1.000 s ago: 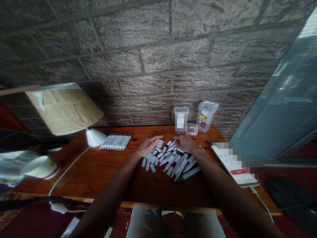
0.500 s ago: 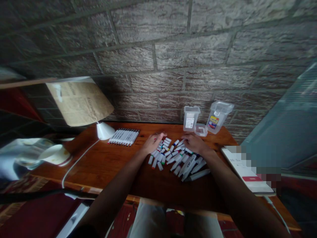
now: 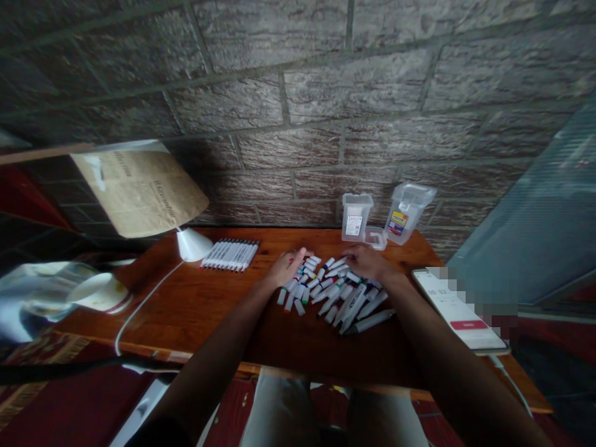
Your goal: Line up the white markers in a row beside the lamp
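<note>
A loose pile of white markers (image 3: 333, 292) with coloured caps lies on the wooden table (image 3: 195, 304). My left hand (image 3: 285, 268) rests at the pile's left edge with its fingers stretched flat over a few markers. My right hand (image 3: 367, 261) lies on the pile's far right side, fingers curved down onto the markers; I cannot see whether it grips one. A neat row of markers (image 3: 230, 254) sits apart at the back left.
Two clear plastic boxes (image 3: 356, 216) (image 3: 408, 212) and a small lid (image 3: 376, 237) stand by the brick wall. A phone (image 3: 459, 309) with a cable lies at the right. A white lamp base (image 3: 193, 244), its cord and a cup (image 3: 95, 290) are at the left.
Both hands stay on the marker pile, shifting only slightly. The head view has swung a little, so everything sits somewhat higher and more to the right.
</note>
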Motion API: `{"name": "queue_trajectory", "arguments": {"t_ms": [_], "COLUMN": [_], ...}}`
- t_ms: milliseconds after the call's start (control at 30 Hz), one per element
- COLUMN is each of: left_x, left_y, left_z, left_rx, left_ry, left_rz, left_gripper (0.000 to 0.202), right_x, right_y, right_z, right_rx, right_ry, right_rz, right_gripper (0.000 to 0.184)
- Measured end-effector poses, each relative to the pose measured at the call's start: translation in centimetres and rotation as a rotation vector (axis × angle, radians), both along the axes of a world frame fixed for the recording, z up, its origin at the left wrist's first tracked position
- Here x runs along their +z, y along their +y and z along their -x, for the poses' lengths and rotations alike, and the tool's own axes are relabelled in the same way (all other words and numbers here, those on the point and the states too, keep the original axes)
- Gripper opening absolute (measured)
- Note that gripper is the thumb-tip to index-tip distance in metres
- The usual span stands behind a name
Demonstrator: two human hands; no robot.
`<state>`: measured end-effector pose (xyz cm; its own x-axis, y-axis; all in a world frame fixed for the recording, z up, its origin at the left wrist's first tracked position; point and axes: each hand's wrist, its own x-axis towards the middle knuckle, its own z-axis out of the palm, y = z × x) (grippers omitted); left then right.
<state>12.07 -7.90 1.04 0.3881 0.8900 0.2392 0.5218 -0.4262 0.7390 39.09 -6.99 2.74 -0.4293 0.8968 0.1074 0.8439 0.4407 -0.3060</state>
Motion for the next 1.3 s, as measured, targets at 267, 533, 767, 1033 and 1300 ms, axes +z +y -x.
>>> {"name": "queue_trajectory", "arguments": {"t_ms": [267,533,767,1033,1300], "left_x": [-0.7,-0.2,0.1,0.2,-0.2], "left_y": [0.4,0.1,-0.1,-0.1,0.1], "left_z": [-0.2,-0.4,-0.6,-0.3,-0.3], "left_rx": [-0.031,-0.051,-0.063,-0.016,-0.033], "left_ry": [-0.028,0.003,0.01,0.021,0.025], "left_rz": [0.0,-0.018,0.0,-0.015,0.001], "left_gripper": [0.071,0.074,0.071,0.073,0.073], "right_x": [-0.5,-0.8,-0.8,-0.6,-0.5], "right_y": [0.6,0.9,0.8,0.6,0.5], "right_z": [-1.0,-1.6,-1.4,-1.0,-1.0], "right_rx": [0.013,0.107,0.177,0.233,0.239], "right_ry": [0.175,0.346,0.466,0.462,0.462], "right_rz": [0.079,0.236,0.331,0.301,0.303], "right_gripper": [0.027,0.025,0.033,0.03,0.031]}}
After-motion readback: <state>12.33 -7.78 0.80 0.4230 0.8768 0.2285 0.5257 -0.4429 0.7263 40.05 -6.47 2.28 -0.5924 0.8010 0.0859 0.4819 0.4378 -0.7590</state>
